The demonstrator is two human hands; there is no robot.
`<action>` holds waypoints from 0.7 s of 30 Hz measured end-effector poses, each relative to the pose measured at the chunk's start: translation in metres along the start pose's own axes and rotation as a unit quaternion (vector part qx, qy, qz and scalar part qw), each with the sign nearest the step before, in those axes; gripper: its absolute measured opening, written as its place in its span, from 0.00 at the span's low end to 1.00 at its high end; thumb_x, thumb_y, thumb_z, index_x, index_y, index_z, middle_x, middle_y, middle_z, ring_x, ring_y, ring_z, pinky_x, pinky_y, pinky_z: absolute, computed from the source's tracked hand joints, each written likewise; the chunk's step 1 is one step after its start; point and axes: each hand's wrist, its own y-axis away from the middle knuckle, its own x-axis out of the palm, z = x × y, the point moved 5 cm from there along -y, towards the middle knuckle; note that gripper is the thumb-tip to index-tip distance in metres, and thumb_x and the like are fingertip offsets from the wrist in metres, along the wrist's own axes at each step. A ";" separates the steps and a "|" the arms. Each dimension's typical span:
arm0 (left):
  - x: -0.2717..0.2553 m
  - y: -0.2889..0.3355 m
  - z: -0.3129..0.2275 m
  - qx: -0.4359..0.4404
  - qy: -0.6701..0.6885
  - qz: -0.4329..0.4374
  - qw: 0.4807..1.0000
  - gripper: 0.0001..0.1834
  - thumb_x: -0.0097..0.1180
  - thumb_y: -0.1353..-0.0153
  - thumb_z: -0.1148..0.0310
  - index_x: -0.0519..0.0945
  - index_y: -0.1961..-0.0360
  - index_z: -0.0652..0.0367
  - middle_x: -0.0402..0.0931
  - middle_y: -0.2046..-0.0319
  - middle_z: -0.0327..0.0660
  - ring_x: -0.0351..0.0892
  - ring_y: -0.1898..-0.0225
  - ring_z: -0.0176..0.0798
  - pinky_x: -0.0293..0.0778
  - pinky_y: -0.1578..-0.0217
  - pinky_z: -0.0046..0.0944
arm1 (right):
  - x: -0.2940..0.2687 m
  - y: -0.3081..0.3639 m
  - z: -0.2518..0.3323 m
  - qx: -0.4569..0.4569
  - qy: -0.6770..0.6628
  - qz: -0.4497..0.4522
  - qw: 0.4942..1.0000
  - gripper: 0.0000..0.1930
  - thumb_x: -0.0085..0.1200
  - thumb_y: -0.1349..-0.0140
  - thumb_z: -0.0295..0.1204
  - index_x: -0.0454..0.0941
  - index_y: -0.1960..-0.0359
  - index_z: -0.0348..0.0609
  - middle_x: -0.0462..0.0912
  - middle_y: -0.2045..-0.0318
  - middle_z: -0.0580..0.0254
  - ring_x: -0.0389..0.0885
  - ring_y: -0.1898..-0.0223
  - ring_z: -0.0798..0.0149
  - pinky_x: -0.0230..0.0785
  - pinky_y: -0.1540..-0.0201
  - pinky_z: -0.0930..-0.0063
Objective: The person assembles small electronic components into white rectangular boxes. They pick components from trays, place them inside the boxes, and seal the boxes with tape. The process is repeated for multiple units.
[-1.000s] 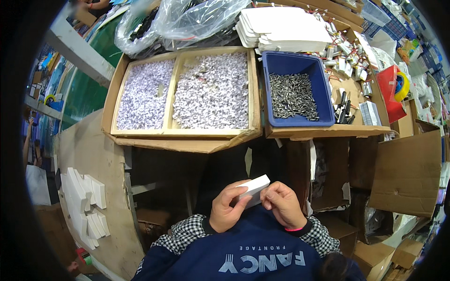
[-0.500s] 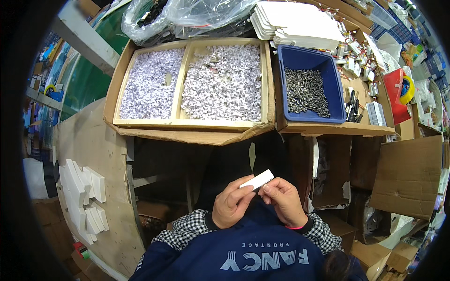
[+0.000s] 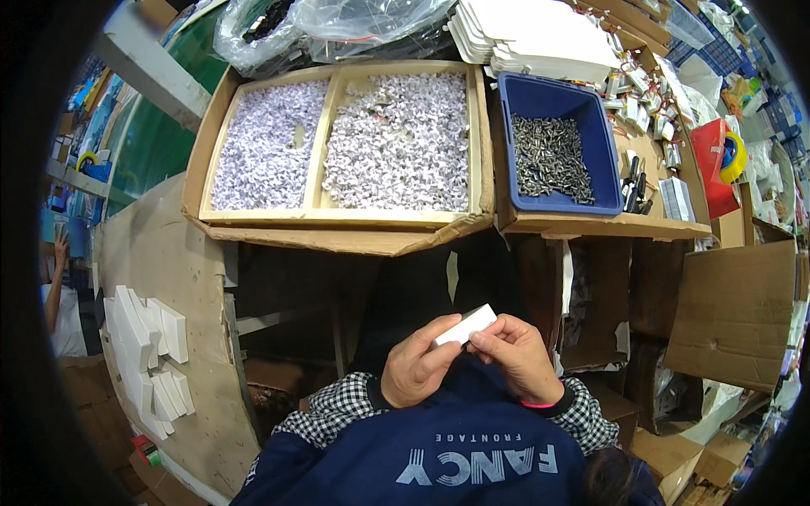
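Note:
Close to my body, a small white rectangular block (image 3: 465, 326) is held between both hands, tilted with its right end higher. My left hand (image 3: 417, 363) grips its left part with thumb and fingers. On its right end, the thumb and fingertips of my right hand (image 3: 515, 354) pinch the edge. What the fingertips cover there is hidden. Beyond my hands stands a divided wooden tray (image 3: 337, 218) filled with many small white pieces. To its right sits a blue bin (image 3: 561, 207) holding dark metal screw-like parts.
White blocks (image 3: 143, 346) lie stacked on the wooden table (image 3: 211, 405) at left. White flat sheets (image 3: 540, 38), loose wired parts (image 3: 641, 101), dark-handled tools (image 3: 635, 190) and yellow tape (image 3: 734, 158) are at the back right. An open cardboard box (image 3: 734, 316) stands to the right. Another person's hand (image 3: 61, 244) shows at far left.
The white block has turned slightly in my hands, showing a broader face. My right hand has shifted a little to the right. Another person's arm has appeared at the far left.

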 end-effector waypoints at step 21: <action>0.002 0.010 0.012 -0.202 0.052 0.055 0.976 0.16 0.56 0.40 0.77 0.75 0.50 0.59 0.76 0.52 0.49 0.79 0.53 0.48 0.77 0.55 0.38 | -0.018 -0.013 -0.004 -0.040 0.455 -0.119 0.882 0.19 0.69 0.47 0.39 0.73 0.68 0.39 0.77 0.79 0.64 0.78 0.76 0.71 0.72 0.71 0.79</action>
